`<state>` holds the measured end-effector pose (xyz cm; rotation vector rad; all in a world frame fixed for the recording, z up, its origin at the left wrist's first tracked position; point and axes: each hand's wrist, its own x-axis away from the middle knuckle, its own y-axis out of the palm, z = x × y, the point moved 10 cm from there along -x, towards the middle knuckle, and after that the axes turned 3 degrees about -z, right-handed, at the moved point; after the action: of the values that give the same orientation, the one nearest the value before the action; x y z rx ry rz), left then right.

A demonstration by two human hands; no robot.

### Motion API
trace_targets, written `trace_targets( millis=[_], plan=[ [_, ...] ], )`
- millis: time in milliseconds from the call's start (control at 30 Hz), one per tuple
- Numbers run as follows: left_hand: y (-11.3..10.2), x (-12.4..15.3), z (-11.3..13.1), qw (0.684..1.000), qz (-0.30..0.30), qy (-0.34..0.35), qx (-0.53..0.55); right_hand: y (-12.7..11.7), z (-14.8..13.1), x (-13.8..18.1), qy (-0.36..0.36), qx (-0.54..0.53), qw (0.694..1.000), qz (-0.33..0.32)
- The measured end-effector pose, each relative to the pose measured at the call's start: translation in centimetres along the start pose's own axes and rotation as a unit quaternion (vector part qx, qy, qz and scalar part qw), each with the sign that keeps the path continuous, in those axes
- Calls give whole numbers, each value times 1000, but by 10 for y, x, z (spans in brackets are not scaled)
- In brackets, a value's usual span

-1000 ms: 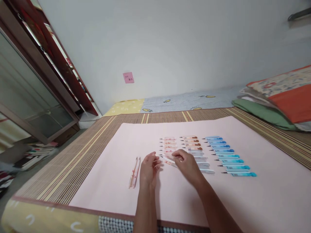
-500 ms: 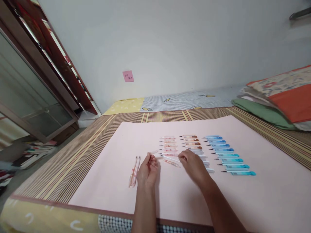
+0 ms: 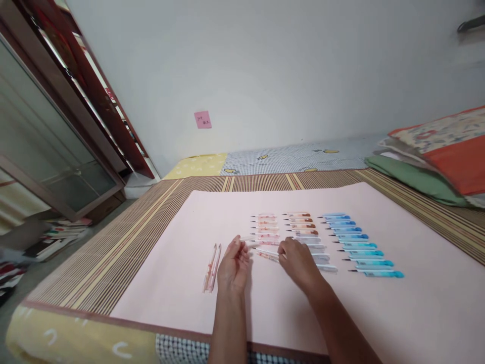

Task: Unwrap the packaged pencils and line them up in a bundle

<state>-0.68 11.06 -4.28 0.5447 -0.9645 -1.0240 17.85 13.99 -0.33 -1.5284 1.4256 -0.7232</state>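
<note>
My left hand (image 3: 234,265) pinches a small clear pen cap (image 3: 247,237) at its fingertips. My right hand (image 3: 299,260) grips a pink pen (image 3: 265,251) whose tip points left toward that cap. Both hands hover low over a pale pink sheet (image 3: 170,263). Beyond them lie three columns of pens: pink ones (image 3: 264,226), brown and white ones (image 3: 303,230), and blue ones (image 3: 354,242). Two pink pens (image 3: 211,261) lie side by side left of my left hand. Another pink pen (image 3: 267,257) lies under my right hand's fingers.
The pink sheet rests on a striped woven mat (image 3: 113,242) over a bed. Folded blankets and a pillow (image 3: 439,156) are stacked at the right. A glass-door cabinet (image 3: 49,141) stands at the left, with books (image 3: 56,235) on the floor. A pink note (image 3: 202,120) sticks on the wall.
My left hand lifted the clear cap up near the pen tip. My right hand drew the pink pen slightly back and now points it at the cap.
</note>
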Motion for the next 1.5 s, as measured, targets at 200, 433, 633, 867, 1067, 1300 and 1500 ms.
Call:
trace_targets(
  millis=[200,433,633,867,1067,1300,1500],
  plan=[
    [-4,-1,0,1000,4,-3,-6,-18,16,5,26,-353,932,75],
    [-2,3,-3,999,24,-29,34,-40,33,9,78,-538,819,181],
    [-1,5,-3,999,29,-38,26,-52,35,16,90,-547,795,245],
    [3,8,-4,999,22,-35,18,-52,35,17,98,-524,811,240],
    [6,8,-5,999,3,-31,-6,-52,30,14,76,-516,822,229],
    [8,6,-2,1000,-15,-10,-22,-54,23,14,57,-512,830,215],
    [9,4,3,998,-37,17,-51,-56,25,15,55,-519,826,214]
  ],
)
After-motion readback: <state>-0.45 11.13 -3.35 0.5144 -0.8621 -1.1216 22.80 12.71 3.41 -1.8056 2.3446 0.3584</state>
